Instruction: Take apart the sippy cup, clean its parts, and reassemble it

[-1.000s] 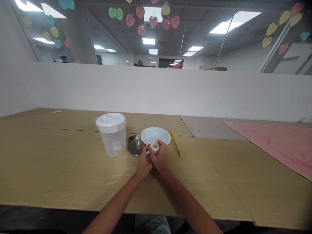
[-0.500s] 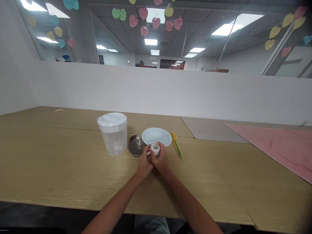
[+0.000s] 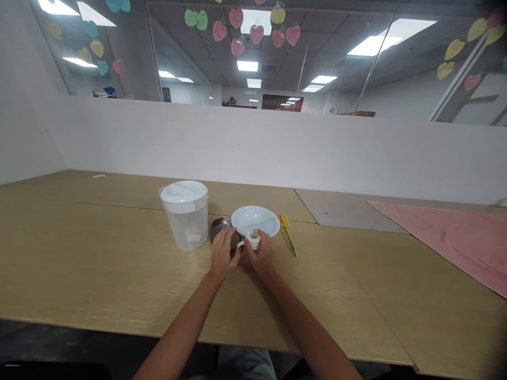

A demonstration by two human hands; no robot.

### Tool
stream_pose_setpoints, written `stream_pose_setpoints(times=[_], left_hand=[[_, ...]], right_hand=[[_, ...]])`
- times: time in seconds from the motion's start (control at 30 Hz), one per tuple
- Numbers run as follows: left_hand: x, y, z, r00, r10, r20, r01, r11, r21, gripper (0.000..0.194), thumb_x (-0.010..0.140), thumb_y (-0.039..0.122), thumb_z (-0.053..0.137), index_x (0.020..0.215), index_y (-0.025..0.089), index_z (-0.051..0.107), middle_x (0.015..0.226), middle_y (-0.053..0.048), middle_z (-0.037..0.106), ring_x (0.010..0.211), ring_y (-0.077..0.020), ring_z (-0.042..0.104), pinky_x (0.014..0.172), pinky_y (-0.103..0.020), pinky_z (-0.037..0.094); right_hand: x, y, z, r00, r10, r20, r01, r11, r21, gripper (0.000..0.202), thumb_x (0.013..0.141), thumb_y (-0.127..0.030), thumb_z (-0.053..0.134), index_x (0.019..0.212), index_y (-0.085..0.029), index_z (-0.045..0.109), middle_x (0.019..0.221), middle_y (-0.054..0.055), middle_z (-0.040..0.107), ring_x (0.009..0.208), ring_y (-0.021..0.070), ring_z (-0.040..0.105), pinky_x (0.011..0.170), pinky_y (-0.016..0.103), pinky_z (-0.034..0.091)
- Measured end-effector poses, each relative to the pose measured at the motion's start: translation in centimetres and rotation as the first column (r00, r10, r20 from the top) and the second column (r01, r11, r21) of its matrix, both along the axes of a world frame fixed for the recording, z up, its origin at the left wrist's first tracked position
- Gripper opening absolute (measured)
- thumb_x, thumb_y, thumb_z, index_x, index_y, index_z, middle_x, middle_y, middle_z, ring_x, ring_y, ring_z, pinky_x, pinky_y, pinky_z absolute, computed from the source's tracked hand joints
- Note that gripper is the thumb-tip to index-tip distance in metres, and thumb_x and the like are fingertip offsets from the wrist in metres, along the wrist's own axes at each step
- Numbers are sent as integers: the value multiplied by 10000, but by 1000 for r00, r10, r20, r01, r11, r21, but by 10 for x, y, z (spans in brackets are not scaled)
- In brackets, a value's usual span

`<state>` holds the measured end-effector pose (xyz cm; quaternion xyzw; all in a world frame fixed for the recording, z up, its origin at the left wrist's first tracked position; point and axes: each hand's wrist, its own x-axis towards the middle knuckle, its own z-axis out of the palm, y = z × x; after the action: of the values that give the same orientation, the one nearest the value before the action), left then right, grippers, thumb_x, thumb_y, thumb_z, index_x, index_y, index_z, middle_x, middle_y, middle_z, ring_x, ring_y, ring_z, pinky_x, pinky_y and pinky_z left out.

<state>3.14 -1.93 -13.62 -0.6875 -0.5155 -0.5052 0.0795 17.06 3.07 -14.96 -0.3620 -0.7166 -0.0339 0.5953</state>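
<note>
My right hand (image 3: pixel 262 254) is closed around a small white container (image 3: pixel 253 239) with a pale, see-through top, just in front of a white plate (image 3: pixel 259 219). My left hand (image 3: pixel 224 255) reaches over a round metal dish (image 3: pixel 217 226), its fingers bent and covering part of it. Whether those fingers grip anything is hidden; a clear piece that stood in the dish is out of sight behind them. A white curved part, like a handle, shows between the hands.
A clear plastic pitcher (image 3: pixel 187 227) with a white lid stands left of the dish. A yellow and green utensil (image 3: pixel 290 237) lies right of the plate. Pink cloth (image 3: pixel 455 232) covers the right side, and a white wall (image 3: pixel 253 148) rises behind the table.
My left hand has left the white container and moved left over the metal dish. My right hand still holds the container in nearly the same place. The view has shifted slightly.
</note>
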Motion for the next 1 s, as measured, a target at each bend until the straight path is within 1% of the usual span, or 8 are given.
stream_pose_setpoints(times=[0.13,0.23,0.33,0.5,0.73,0.87,0.93,1.0], left_hand=[[-1,0,-1,999,-47,8,47,996,-70,450,833,364,461,1234,160,442,1212,-119,537,1138,-256,468,978,-397,337],[-6,5,-6,996,37,83,-24,988,-155,377,902,373,317,1150,166,512,1126,-90,598,1054,-207,532,929,-343,387],[-10,13,-11,983,150,102,-124,967,-223,458,940,317,160,1054,133,563,1041,-108,635,974,-194,574,856,-331,426],[-8,20,-12,975,219,-45,-221,914,-341,432,921,339,273,792,143,635,790,-96,667,793,-218,604,759,-342,426],[-2,15,-8,935,289,-205,-349,851,-392,440,905,333,308,680,155,642,672,-93,657,687,-217,602,677,-323,399],[0,11,-5,914,329,-239,-398,842,-365,350,877,300,363,744,151,650,706,-97,660,721,-235,604,711,-351,405],[0,11,-4,909,335,-247,-404,856,-324,282,859,274,392,900,154,644,875,-111,665,870,-258,589,778,-373,404],[0,11,-5,909,329,-254,-395,873,-284,310,848,265,412,1081,157,585,1089,-122,616,1036,-264,532,870,-386,385]], right_hand=[[0,-1,-1,1000,9,14,-9,1000,-15,355,815,-372,548,1062,-121,505,895,120,609,828,234,558,728,399,475],[0,-1,-2,1000,7,7,-7,1000,-19,360,814,-384,550,1060,-126,502,891,115,608,829,235,557,728,399,473],[-1,0,-3,1000,2,-3,-2,1000,2,352,816,-391,548,1057,-138,502,893,110,609,825,233,559,725,398,473],[-1,0,-1,1000,-4,7,4,1000,22,346,821,-402,537,1043,-139,508,874,110,610,813,235,563,711,393,474],[-1,0,0,1000,-2,6,2,1000,12,348,822,-403,537,1037,-131,506,847,107,607,788,232,562,690,387,473],[0,0,0,1000,0,4,0,1000,6,344,822,-406,533,1032,-134,508,838,106,604,780,231,558,686,390,472],[0,0,0,1000,-4,8,4,1000,8,350,822,-407,531,1036,-132,509,843,106,604,782,230,557,690,388,471],[0,0,0,1000,-2,14,2,1000,2,355,821,-406,532,1042,-129,509,851,105,605,789,228,557,700,384,470]])
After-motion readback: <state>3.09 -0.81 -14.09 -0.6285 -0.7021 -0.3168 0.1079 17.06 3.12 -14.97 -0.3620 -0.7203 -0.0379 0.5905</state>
